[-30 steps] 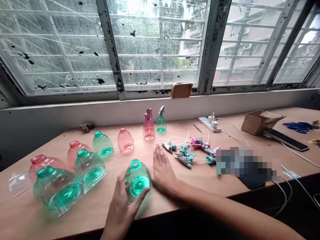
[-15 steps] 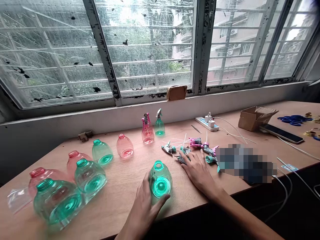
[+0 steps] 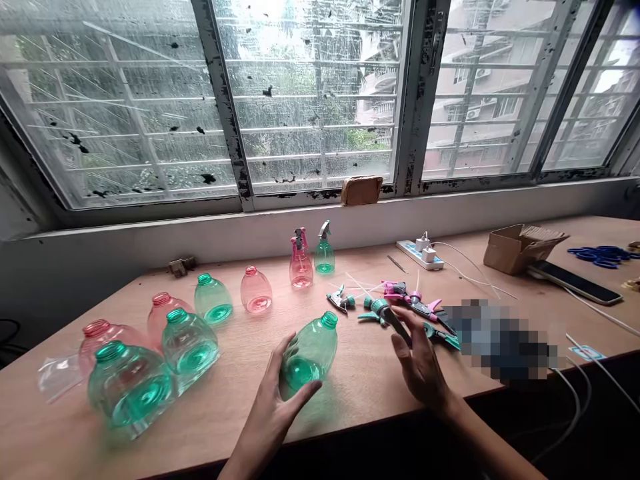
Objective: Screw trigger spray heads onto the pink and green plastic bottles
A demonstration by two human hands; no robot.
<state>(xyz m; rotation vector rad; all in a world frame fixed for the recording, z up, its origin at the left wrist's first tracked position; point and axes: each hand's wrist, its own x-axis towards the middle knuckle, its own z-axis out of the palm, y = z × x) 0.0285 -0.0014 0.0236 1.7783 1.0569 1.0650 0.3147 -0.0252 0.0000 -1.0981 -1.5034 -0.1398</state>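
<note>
My left hand (image 3: 277, 393) wraps around the base of a green plastic bottle (image 3: 310, 350), which is tilted with its open neck pointing up and to the right. My right hand (image 3: 420, 360) holds a green and grey spray trigger head (image 3: 385, 312) lifted just above the wooden table (image 3: 365, 393). Several more pink and green trigger heads (image 3: 415, 308) lie on the table just behind my right hand.
Open green and pink bottles (image 3: 187, 343) stand at the left. Two finished spray bottles (image 3: 313, 257) stand near the wall. A power strip (image 3: 419, 255), a cardboard box (image 3: 520, 247), a phone (image 3: 575, 281) and cables (image 3: 580, 393) lie to the right.
My right hand picked a trigger head out of the pile and lifted it. My left hand tilted the green bottle, neck towards the right.
</note>
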